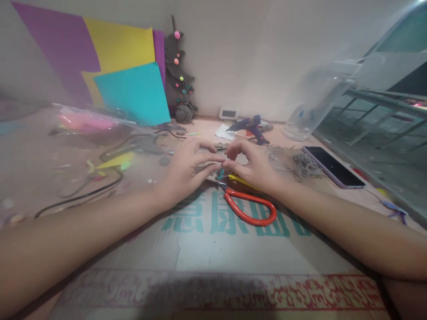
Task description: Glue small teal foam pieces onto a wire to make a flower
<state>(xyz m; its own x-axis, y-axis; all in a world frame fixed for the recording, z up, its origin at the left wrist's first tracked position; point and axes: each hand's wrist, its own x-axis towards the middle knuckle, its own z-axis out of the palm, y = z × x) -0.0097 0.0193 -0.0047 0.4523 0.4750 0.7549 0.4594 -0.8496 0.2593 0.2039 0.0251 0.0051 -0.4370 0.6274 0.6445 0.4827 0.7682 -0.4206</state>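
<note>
My left hand (187, 169) and my right hand (250, 164) meet over the middle of the table, fingertips pinched close together. Between them is a small teal piece (220, 173), too small and partly covered for me to tell its kind. Just below the fingers lie scissors with red handles (254, 221), their blades partly hidden under my left hand. A yellow strip (242, 181) pokes out beneath my right hand.
Behind my hands are a dark blue glue gun (248, 128) and a small white clock-like device (229, 113). To the right lie grey yarn (305, 165), a phone (333, 168) and a clear jug (310, 106). Coloured sheets (133, 95) stand at the left, beside a decorated tree shape (173, 71).
</note>
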